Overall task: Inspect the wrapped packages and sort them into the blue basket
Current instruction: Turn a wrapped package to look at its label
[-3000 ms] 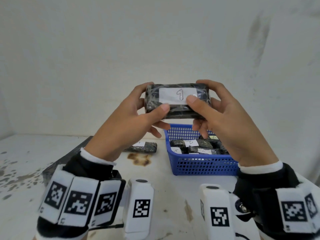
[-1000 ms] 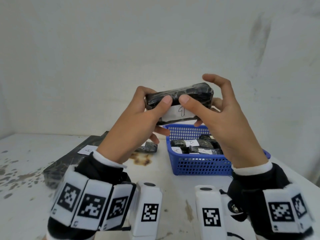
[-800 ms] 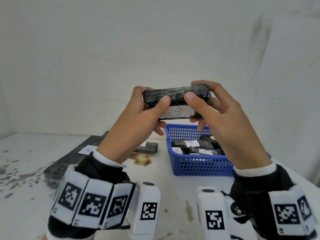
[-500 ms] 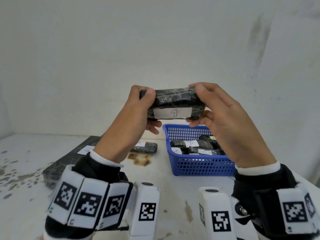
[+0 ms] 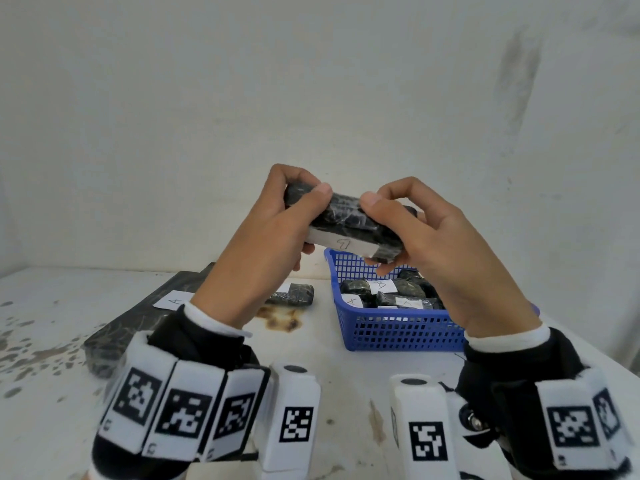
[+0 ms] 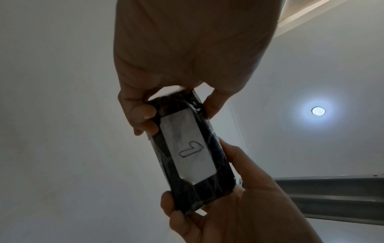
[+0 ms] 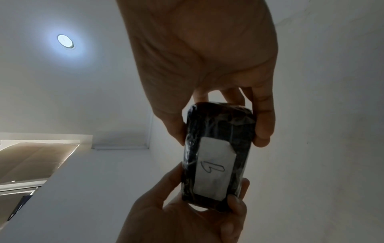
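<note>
A black plastic-wrapped package [image 5: 349, 223] with a white paper label is held in the air in front of me, tilted down to the right, label on its underside. My left hand [image 5: 277, 223] grips its left end and my right hand [image 5: 426, 233] grips its right end. Both wrist views show the package [image 6: 191, 152] [image 7: 216, 156] from below, pinched between the two hands. The blue basket [image 5: 377, 330] stands on the table below my right hand and holds several wrapped packages [image 5: 388, 292] with labels.
On the white stained table [image 5: 329, 382] lies a small wrapped package [image 5: 294, 295] left of the basket, and a large flat black package [image 5: 138, 317] with a white label further left. A brown stain [image 5: 280, 320] marks the table between them. A white wall stands close behind.
The package has been turned in my hands, its label rolling from the front face to the underside. It now tilts down to the right and both hands have shifted their grip.
</note>
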A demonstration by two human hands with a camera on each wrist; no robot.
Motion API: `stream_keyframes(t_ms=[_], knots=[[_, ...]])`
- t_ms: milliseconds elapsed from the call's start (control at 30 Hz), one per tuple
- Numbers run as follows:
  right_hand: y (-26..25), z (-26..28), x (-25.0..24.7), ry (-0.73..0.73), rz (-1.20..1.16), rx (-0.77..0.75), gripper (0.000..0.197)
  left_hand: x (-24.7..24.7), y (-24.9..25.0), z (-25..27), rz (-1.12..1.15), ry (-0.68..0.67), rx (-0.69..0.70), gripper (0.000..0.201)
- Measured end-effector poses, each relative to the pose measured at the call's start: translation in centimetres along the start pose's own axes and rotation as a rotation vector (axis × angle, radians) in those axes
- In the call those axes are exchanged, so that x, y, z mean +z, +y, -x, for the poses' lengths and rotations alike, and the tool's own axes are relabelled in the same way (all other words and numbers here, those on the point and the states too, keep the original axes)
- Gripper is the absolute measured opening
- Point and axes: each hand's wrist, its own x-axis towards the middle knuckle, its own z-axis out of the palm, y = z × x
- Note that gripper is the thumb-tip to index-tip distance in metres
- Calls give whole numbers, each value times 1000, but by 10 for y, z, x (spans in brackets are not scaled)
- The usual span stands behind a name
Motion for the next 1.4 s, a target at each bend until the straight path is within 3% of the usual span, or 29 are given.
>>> stream_keyframes(t_ms=[100, 133, 267, 367, 500, 767, 933, 1200, 1400], knots=[[1, -2, -1, 17, -60, 36, 18, 0, -4, -2, 115, 42, -58, 65], [0, -2, -2, 12, -85, 52, 21, -2, -5, -2, 100, 54, -58, 72], [-2, 1, -3, -84, -15, 59, 39, -2, -5, -2, 22, 122, -14, 42], [-1, 1, -2, -69, 19, 44, 31, -1, -3, 0, 0, 131, -10, 41], [-1, 1, -3, -75, 56, 12, 33, -5, 0, 3, 77, 43, -40, 27], [-9, 5, -4, -57, 59, -3, 23, -1, -2, 4, -3, 84, 30, 40], [-6, 3, 1, -5, 57, 16, 24, 3, 0, 6, -88, 57, 52, 37], [-3, 2, -4, -48, 51, 11, 27, 3, 3, 6, 4, 29, 4, 22], [-1, 1, -3, -54, 49, -25, 44, 2, 4, 6, 43, 10, 7, 16]])
